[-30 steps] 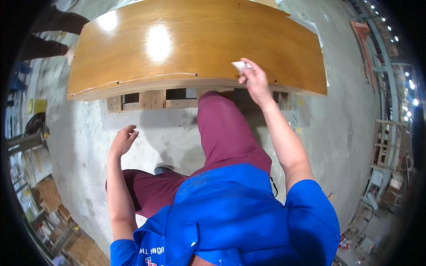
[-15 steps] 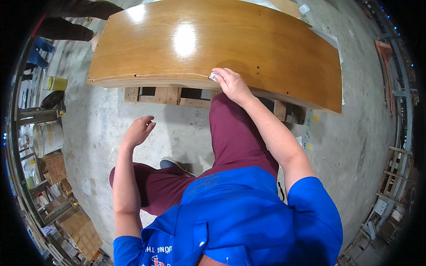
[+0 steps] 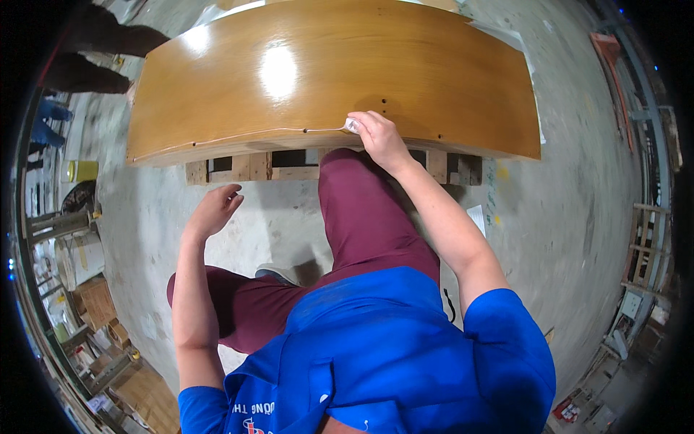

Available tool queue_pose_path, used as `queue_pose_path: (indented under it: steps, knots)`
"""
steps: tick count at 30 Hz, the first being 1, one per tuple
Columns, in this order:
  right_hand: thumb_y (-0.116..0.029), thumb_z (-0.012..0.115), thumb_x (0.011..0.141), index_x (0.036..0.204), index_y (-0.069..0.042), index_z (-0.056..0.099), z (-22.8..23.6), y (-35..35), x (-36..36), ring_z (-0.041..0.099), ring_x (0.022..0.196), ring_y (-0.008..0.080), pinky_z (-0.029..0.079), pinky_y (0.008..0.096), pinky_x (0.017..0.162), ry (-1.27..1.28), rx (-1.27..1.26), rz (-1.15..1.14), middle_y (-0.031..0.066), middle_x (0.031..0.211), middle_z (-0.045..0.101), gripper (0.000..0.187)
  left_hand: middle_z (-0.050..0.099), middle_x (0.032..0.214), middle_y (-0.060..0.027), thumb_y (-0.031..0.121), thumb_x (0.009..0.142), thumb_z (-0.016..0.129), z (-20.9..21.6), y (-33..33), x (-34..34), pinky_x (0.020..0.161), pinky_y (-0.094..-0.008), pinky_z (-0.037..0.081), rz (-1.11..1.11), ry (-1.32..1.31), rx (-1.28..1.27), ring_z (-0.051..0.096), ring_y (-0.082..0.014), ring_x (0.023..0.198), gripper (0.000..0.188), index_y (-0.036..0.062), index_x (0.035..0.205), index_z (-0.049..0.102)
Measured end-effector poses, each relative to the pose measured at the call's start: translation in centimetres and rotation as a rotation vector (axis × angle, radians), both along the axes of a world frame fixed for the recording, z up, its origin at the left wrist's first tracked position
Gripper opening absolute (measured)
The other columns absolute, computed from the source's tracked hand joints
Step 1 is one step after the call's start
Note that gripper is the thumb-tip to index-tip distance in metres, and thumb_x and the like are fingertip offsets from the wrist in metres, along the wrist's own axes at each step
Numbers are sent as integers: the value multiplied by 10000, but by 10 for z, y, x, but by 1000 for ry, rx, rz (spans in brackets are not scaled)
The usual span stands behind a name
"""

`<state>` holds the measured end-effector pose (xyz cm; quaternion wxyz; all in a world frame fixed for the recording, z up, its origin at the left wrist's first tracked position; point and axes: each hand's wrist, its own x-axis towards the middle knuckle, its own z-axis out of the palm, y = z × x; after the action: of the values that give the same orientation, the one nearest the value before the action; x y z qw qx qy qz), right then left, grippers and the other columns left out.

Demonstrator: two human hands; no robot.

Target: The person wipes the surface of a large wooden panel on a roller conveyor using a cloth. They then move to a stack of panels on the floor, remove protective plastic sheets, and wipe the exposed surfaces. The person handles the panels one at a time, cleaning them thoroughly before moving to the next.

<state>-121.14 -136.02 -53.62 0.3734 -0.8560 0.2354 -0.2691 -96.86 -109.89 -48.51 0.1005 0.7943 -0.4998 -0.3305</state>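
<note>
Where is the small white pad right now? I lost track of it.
Head view: the white pad is in the right hand, on the wooden panel's near edge.

Single head-mounted fisheye view, aimed steeply down over the person's own torso and legs. Straight edges are bent toward the rim; corners are blacked out. The wooden panel point(image 3: 332, 79) is seen across the top of frame, close, at arm's reach. The concrete floor point(image 3: 571, 217) is seen beyond, shelving squeezed at both edges. No second view is supplied, so no overlap.
</note>
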Motion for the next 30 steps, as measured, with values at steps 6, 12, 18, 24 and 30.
queue_pose_path:
  steps: [6, 12, 18, 24, 30]
  knots:
    - [-91, 492, 881, 1007, 9, 587, -3, -24, -60, 603, 832, 307, 477, 347, 736, -26, -50, -170, 165, 898, 611, 187, 628, 946, -219, 189, 873, 516, 4, -15, -9, 774, -393, 469, -15, -16, 46, 600, -350, 903, 298, -30, 1068, 566]
    - [-105, 492, 888, 997, 4, 591, 0, -48, -123, 612, 828, 321, 489, 366, 720, -20, -84, -328, 176, 909, 616, 183, 629, 919, -227, 200, 867, 516, 1, -27, -14, 768, -398, 469, -53, -64, 86, 605, -356, 883, 300, -28, 1052, 580]
    - [-108, 498, 886, 990, 4, 591, 0, -59, -154, 611, 842, 321, 487, 373, 726, -1, -74, -398, 175, 909, 619, 179, 627, 915, -232, 198, 866, 515, -3, -36, -22, 767, -403, 472, -67, -96, 101, 599, -373, 887, 295, -17, 1053, 591]
    - [-99, 493, 883, 991, 2, 587, -1, -60, -155, 600, 852, 333, 481, 383, 728, 24, -69, -365, 176, 918, 610, 176, 622, 943, -229, 181, 865, 528, -1, -49, -40, 772, -407, 474, -88, -70, 24, 593, -377, 905, 269, 1, 1054, 599]
    - [-85, 491, 882, 980, 7, 585, -5, -70, -175, 599, 842, 341, 482, 385, 718, -42, -88, -382, 180, 911, 608, 164, 626, 936, -160, 172, 865, 533, 9, -91, -106, 771, -404, 476, -240, -106, -141, 593, -341, 885, 217, 37, 1018, 606]
